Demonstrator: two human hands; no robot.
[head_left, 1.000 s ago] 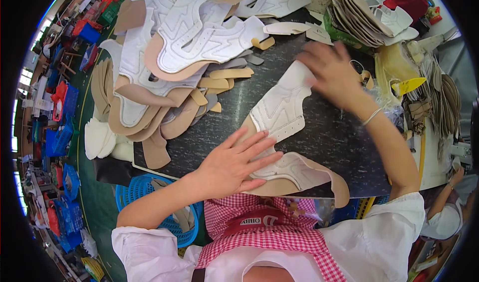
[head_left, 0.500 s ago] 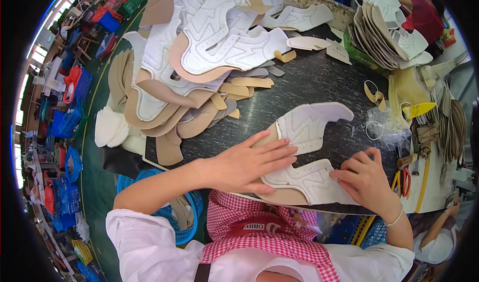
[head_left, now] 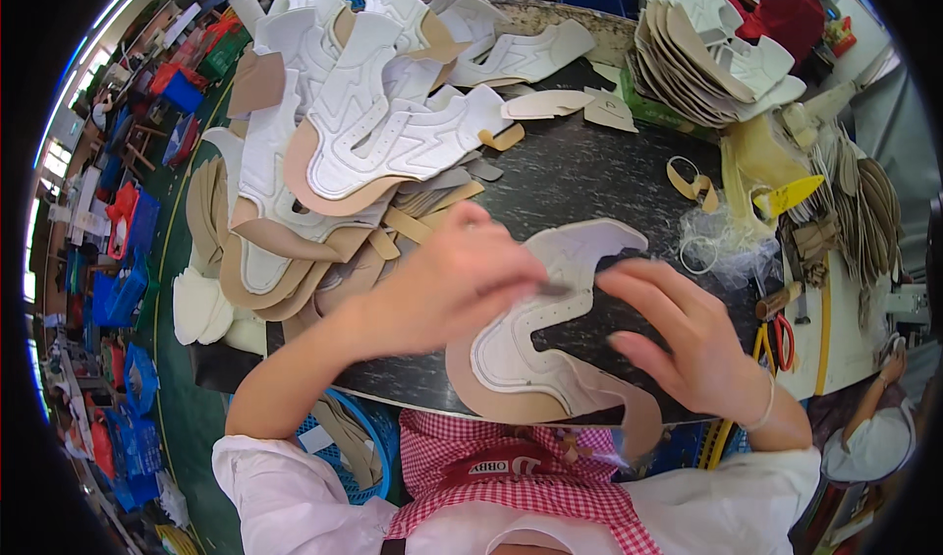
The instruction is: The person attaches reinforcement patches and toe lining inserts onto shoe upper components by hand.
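Over the white shoe upper (head_left: 506,357), we see the left hand (head_left: 462,278) curled, grip unclear. The right hand (head_left: 695,344) is alongside, fingers parted.

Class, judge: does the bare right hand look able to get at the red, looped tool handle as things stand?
Probably yes: the right hand looks open and empty, and nothing appears to cover the red, looped tool handle to its right, though the hand would likely have to turn.
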